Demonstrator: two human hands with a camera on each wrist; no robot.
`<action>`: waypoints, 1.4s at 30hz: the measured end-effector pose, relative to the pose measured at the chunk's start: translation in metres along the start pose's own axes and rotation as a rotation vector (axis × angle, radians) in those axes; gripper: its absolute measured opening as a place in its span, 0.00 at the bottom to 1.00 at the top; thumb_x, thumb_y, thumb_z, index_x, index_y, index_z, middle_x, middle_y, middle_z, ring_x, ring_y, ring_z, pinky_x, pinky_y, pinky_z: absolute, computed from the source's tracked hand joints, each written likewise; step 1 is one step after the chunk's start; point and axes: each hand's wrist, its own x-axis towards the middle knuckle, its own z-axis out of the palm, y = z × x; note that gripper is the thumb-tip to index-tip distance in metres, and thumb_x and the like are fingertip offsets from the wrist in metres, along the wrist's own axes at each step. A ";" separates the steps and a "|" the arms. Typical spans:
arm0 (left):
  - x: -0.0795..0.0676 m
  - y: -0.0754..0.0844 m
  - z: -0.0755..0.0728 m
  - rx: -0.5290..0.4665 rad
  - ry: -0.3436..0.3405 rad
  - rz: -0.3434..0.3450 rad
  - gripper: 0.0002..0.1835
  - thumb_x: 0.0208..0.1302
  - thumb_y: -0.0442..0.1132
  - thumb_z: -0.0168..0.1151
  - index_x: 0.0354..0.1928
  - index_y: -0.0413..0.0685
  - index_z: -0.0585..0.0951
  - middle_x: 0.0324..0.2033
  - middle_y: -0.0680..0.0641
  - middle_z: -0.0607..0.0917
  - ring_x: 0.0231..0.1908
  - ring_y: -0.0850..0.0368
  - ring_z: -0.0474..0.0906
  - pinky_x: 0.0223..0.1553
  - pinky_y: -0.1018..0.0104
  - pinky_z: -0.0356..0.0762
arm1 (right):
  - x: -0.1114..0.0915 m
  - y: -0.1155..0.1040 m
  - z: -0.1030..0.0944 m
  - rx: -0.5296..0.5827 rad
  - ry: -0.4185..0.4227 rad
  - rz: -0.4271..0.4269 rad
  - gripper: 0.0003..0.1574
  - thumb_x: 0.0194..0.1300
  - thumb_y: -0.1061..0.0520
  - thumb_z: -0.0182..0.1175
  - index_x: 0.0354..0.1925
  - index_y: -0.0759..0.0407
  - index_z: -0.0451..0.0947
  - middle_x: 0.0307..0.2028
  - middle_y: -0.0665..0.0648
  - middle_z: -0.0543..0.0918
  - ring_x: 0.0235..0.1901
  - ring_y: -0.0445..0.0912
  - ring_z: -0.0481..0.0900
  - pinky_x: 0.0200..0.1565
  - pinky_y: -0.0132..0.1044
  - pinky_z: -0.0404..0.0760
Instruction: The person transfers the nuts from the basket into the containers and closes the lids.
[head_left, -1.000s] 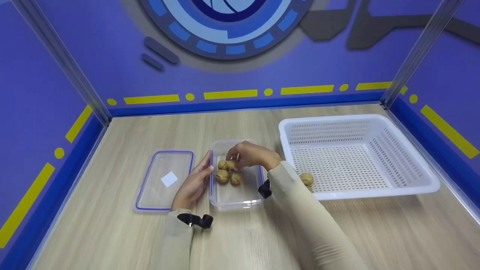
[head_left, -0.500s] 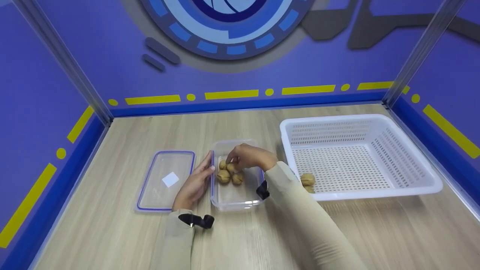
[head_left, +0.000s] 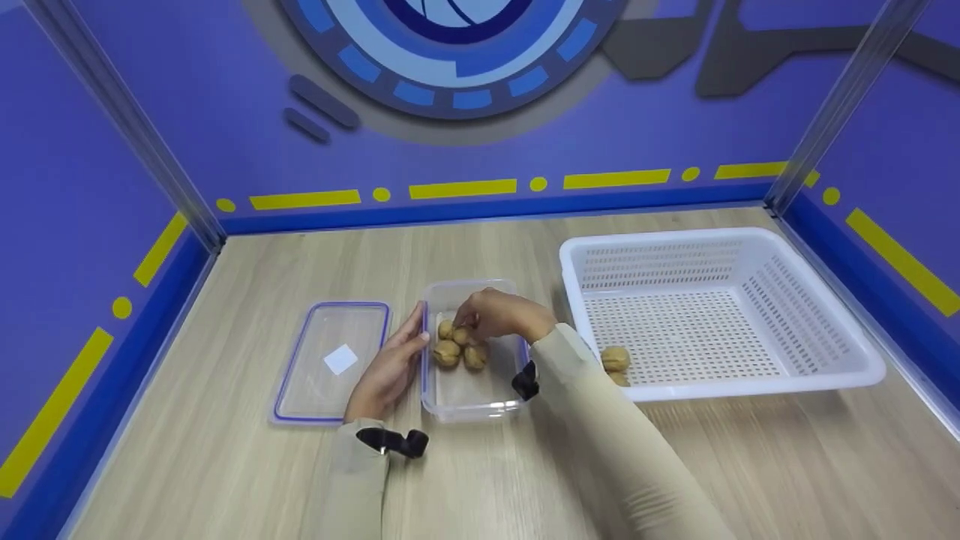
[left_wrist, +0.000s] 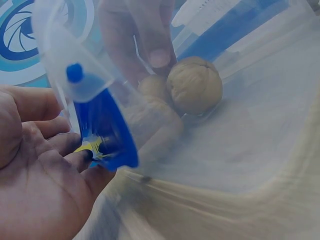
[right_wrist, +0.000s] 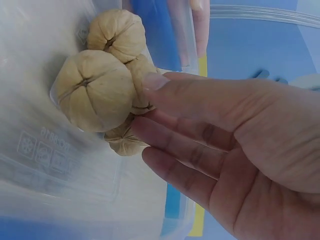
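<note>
A clear plastic food container [head_left: 465, 394] stands on the table without its lid. Several walnuts [head_left: 447, 354] lie together inside it; they show large in the right wrist view. With thumb and fingers, my left hand [head_left: 390, 371] holds the container's left side at the rim. Reaching into the container, my right hand [head_left: 499, 313] pinches a walnut [right_wrist: 142, 82] among the others, thumb on the near side and fingers behind. From the left wrist, the right fingers appear blurred through the clear wall, beside a walnut [left_wrist: 195, 85].
Left of the container lies its clear lid [head_left: 319, 386] with a blue seal and a white label [head_left: 340, 359]. A white perforated basket [head_left: 750, 392] stands to the right, with walnuts [head_left: 616, 358] at its near left corner, partly behind the right sleeve. Blue panels surround the table.
My right hand has shifted slightly inside the container, and the walnut at its fingers has moved a little closer to the others. The left hand keeps its place at the rim.
</note>
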 end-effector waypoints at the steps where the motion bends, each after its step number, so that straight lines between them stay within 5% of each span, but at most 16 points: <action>1: 0.000 0.000 0.000 -0.002 0.002 -0.002 0.34 0.72 0.32 0.42 0.76 0.48 0.44 0.76 0.50 0.36 0.75 0.53 0.26 0.75 0.58 0.25 | 0.000 0.000 0.000 0.002 0.000 0.008 0.20 0.54 0.69 0.63 0.47 0.62 0.84 0.40 0.58 0.87 0.35 0.45 0.78 0.40 0.32 0.80; 27: 0.001 -0.004 -0.002 -0.005 0.003 0.031 0.33 0.72 0.30 0.40 0.75 0.43 0.43 0.76 0.46 0.36 0.75 0.50 0.24 0.75 0.56 0.24 | -0.013 0.000 -0.017 0.029 0.001 0.092 0.24 0.55 0.64 0.66 0.52 0.61 0.81 0.44 0.59 0.86 0.45 0.51 0.81 0.47 0.41 0.83; 42: 0.001 -0.002 0.000 0.002 0.010 0.015 0.33 0.72 0.30 0.41 0.75 0.46 0.44 0.76 0.47 0.36 0.75 0.50 0.25 0.75 0.57 0.24 | -0.035 0.004 -0.043 -0.020 0.071 0.032 0.23 0.56 0.61 0.67 0.52 0.61 0.82 0.43 0.61 0.87 0.44 0.51 0.83 0.48 0.41 0.82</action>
